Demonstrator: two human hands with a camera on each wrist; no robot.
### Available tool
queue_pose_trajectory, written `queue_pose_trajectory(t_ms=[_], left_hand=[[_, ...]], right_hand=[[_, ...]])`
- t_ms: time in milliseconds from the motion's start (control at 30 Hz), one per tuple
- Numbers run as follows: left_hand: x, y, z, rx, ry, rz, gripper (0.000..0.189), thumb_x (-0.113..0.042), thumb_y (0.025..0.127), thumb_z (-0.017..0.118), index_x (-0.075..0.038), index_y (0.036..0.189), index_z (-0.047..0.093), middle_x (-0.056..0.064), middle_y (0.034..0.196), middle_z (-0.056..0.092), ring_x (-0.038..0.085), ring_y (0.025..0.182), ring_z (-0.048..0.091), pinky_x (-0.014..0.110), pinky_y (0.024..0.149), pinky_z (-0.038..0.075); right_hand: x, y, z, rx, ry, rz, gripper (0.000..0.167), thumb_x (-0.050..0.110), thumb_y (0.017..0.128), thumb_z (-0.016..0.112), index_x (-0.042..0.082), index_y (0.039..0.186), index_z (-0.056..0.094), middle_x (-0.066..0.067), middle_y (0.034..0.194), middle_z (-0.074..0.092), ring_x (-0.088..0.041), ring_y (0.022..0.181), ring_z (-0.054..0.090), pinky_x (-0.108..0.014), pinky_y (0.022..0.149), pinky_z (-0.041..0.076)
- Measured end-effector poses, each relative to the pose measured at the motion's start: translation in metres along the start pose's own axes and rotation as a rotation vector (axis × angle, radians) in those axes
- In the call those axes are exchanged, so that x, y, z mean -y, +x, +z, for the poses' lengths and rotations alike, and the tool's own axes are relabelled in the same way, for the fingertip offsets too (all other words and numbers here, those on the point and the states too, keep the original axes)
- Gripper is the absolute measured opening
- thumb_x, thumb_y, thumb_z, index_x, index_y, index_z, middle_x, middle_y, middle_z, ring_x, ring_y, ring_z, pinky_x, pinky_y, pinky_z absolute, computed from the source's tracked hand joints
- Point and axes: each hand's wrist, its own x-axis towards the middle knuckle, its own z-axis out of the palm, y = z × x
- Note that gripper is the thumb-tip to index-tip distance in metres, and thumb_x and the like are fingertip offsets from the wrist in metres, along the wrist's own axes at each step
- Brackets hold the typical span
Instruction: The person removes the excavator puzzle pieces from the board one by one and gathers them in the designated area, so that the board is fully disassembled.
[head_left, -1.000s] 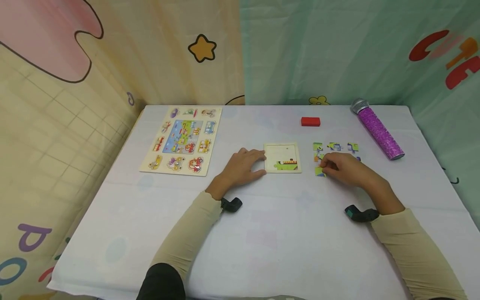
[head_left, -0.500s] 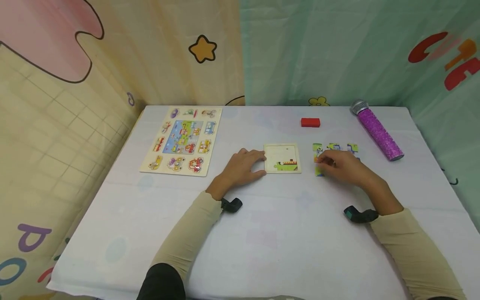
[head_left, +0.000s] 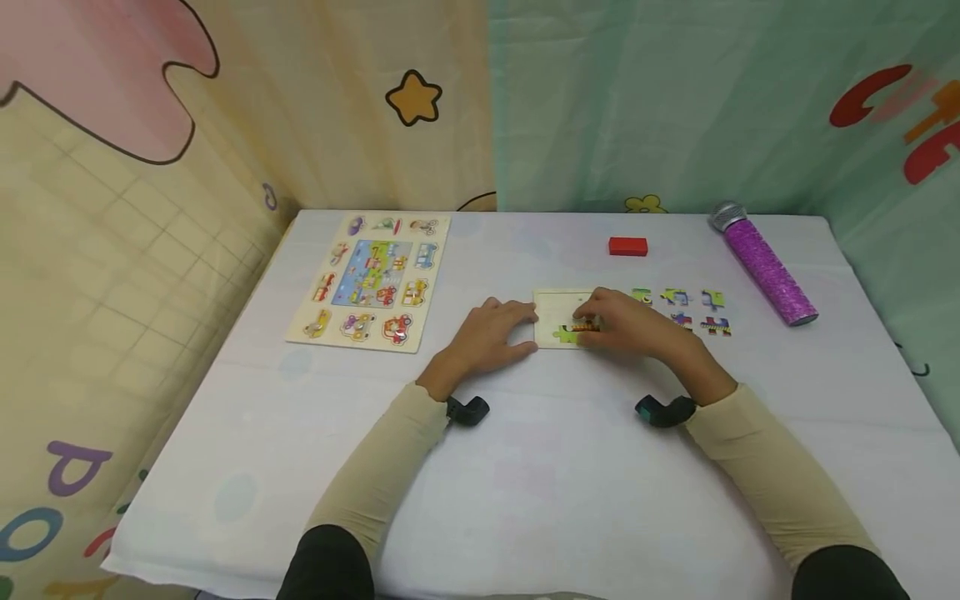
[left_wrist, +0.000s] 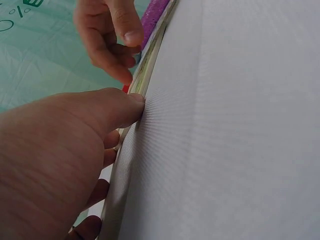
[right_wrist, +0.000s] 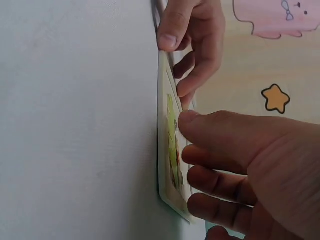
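Note:
A small square puzzle board (head_left: 558, 300) lies on the white table, with a green crocodile-like section (head_left: 565, 335) fitted along its near side. My left hand (head_left: 487, 335) rests at the board's left edge; its spread thumb and fingers touch that edge. Over the board's right part is my right hand (head_left: 630, 327), thumb and fingers bent together around a small puzzle piece that they mostly hide. In the right wrist view, my right fingertips (right_wrist: 189, 120) are close over the board. To the right lie several loose puzzle pieces (head_left: 675, 297), some partly behind the right hand.
A larger wooden peg puzzle (head_left: 372, 279) with vehicle pictures lies at the far left. A red block (head_left: 627, 247) sits behind the board. A glittery purple microphone (head_left: 768, 271) lies at the back right. Printed curtains (head_left: 720, 108) close off the back.
My right hand has moved left from the loose pieces to over the board. My left hand stays at the board's left edge. The head view has shifted slightly.

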Motion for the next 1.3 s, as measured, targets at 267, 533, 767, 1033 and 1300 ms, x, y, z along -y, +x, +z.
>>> queue_pose_trajectory(t_ms=[267,533,767,1033,1300], left_hand=[[-0.0013,-0.0005,-0.0015,-0.004,0.003,-0.006,0.051,-0.048,0.097,0.064,-0.022,0.140,0.060,-0.007,0.152,0.048,0.021,0.117,0.050,0.039,0.092,0.041],[0.0002,-0.0012,-0.0006,-0.018,-0.008,-0.003,0.050,-0.047,0.097,0.065,-0.021,0.139,0.060,-0.008,0.152,0.049,0.021,0.117,0.049,0.039,0.091,0.041],[0.0013,-0.0015,0.0001,-0.021,-0.009,0.004,0.050,-0.047,0.097,0.065,-0.021,0.139,0.060,-0.007,0.152,0.049,0.022,0.117,0.049,0.040,0.090,0.041],[0.0005,-0.0011,0.0000,-0.026,-0.009,0.016,0.050,-0.047,0.098,0.065,-0.020,0.139,0.060,-0.006,0.151,0.050,0.021,0.114,0.050,0.039,0.090,0.041],[-0.0003,-0.0013,-0.0001,-0.030,-0.014,0.017,0.049,-0.046,0.097,0.065,-0.020,0.139,0.060,-0.006,0.151,0.050,0.021,0.113,0.050,0.038,0.088,0.041]], right_hand=[[0.0000,0.0014,0.0066,0.014,0.022,0.018,0.028,0.010,0.090,0.077,0.001,0.115,0.070,-0.005,0.099,0.062,-0.022,0.088,0.056,-0.041,0.083,0.050],[0.0006,0.0021,0.0073,0.013,0.043,0.035,0.028,0.009,0.090,0.077,0.001,0.115,0.067,-0.006,0.098,0.062,-0.024,0.089,0.055,-0.040,0.083,0.049],[0.0017,0.0019,0.0079,0.005,0.038,0.036,0.028,0.009,0.090,0.078,0.003,0.115,0.065,-0.007,0.103,0.059,-0.024,0.091,0.055,-0.041,0.086,0.050],[0.0015,0.0003,0.0070,0.007,0.083,-0.022,0.025,0.003,0.090,0.076,0.009,0.107,0.058,-0.005,0.095,0.058,-0.023,0.086,0.053,-0.038,0.078,0.048],[0.0013,-0.0019,0.0043,0.026,0.075,-0.040,0.023,-0.001,0.092,0.070,0.011,0.108,0.059,-0.002,0.091,0.060,-0.022,0.084,0.055,-0.036,0.076,0.049]])
